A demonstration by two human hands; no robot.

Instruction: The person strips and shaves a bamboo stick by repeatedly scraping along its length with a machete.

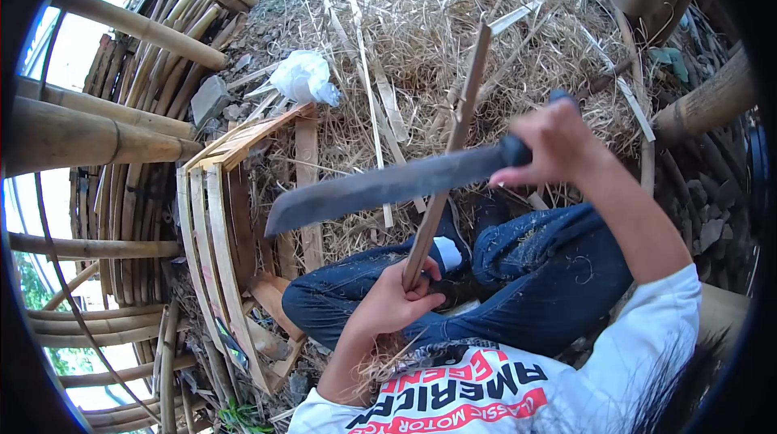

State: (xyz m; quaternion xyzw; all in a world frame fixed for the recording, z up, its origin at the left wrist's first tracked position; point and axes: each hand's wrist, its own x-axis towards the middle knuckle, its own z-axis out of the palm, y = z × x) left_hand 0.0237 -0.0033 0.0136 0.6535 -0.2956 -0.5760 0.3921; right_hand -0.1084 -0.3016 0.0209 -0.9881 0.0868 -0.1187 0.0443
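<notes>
My left hand (394,298) is closed around the lower end of a long bamboo strip (472,86), which slants up and away from my lap. In my right hand (558,142) is the dark handle of a machete (388,187). Its broad, dull blade points left and crosses in front of the strip about midway along it, edge-on view hiding a short piece of the strip. My crossed legs in blue jeans (542,272) lie beneath both hands. Bits of shavings cling to the jeans and to my left forearm.
A slatted wooden crate (214,231) stands close on the left, with a crumpled white plastic bag (305,76) beyond it. Shavings and loose strips cover the ground ahead (421,37). Bamboo poles (105,134) line the left, and another pole (708,98) is at the right.
</notes>
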